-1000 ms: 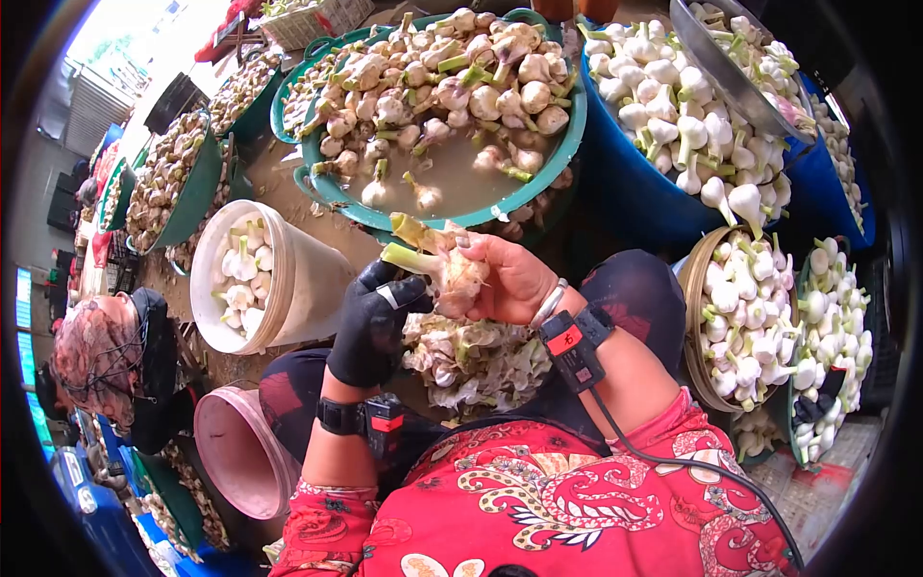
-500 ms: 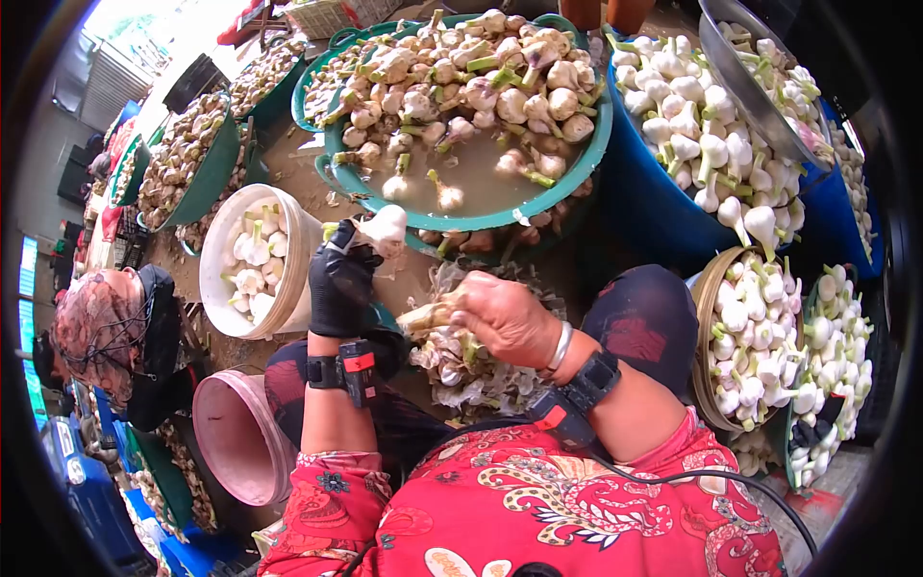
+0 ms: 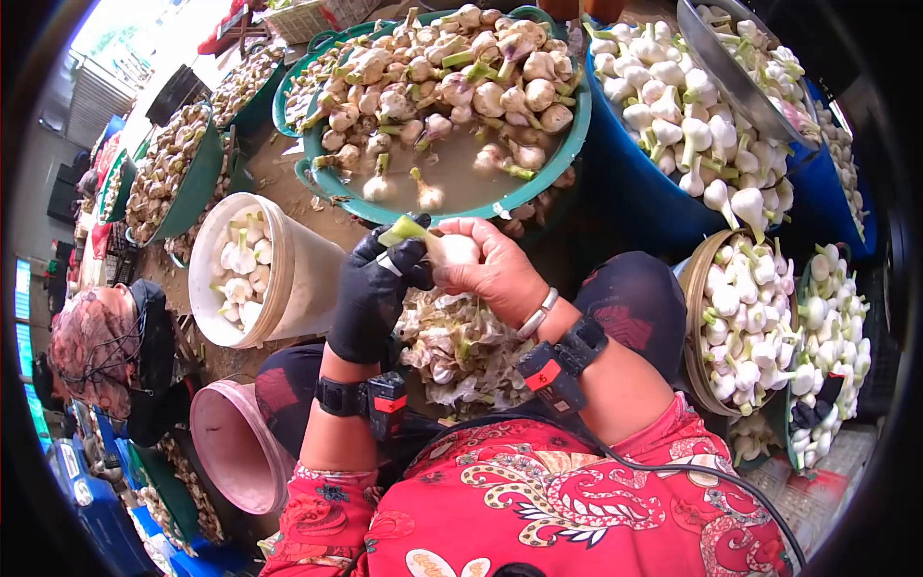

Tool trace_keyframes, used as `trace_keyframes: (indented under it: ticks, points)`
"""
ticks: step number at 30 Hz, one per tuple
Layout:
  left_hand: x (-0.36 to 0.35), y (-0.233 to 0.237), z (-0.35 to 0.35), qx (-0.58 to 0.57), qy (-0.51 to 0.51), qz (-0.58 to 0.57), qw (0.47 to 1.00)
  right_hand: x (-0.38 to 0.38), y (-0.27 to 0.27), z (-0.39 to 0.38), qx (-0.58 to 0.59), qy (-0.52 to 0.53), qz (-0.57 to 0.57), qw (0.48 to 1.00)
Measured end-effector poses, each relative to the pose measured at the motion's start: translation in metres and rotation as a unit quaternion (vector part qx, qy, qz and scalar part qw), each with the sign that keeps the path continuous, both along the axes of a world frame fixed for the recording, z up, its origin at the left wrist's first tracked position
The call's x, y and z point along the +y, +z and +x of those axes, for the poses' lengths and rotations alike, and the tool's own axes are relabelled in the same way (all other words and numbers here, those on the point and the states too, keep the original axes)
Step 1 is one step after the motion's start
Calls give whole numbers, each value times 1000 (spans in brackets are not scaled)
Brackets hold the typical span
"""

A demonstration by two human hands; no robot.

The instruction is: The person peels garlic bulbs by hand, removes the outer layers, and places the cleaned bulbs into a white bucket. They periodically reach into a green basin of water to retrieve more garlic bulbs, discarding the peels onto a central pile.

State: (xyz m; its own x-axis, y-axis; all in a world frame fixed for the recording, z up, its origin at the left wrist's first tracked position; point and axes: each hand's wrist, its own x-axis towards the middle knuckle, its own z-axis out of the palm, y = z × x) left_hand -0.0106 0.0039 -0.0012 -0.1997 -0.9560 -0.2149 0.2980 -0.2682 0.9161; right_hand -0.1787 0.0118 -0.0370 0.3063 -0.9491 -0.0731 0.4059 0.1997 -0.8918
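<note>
My left hand (image 3: pixel 380 288), in a black glove, grips the green stem of a garlic bulb (image 3: pixel 454 251) in front of my chest. A narrow, light-coloured thing, too small to make out, shows at its fingers. The bare fingers of my right hand (image 3: pixel 500 274) are closed around the white bulb from the other side. Loose garlic skins (image 3: pixel 457 356) lie in a heap below both hands. Just beyond them stands a green tub (image 3: pixel 538 200) of unpeeled garlic in murky water.
A white bucket (image 3: pixel 312 279) of peeled bulbs and a pink bucket (image 3: pixel 231 447) stand at left. At right are a blue tub (image 3: pixel 615 163) and a round container (image 3: pixel 694 327) of white garlic. Another person (image 3: pixel 96 346) is at far left.
My hands have come together at the bulb. My right hand has moved up from the skin heap to the bulb, and the peelings it held are gone from it.
</note>
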Motion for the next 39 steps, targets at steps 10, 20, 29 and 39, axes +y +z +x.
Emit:
trace_keyframes:
  ticks: [10,20,29,39]
  points:
    - [6,2,6,105,-33,50,993,-1,3,-10,-219,67,96,969]
    - [13,8,18,-176,-30,-88,980,-3,7,-15,-194,147,40,969]
    - [1,-4,9,-267,-48,-268,924,2,14,-14,-126,139,-11,982]
    - [-5,-55,55,-374,14,-143,916,2,18,-21,-276,178,16,944]
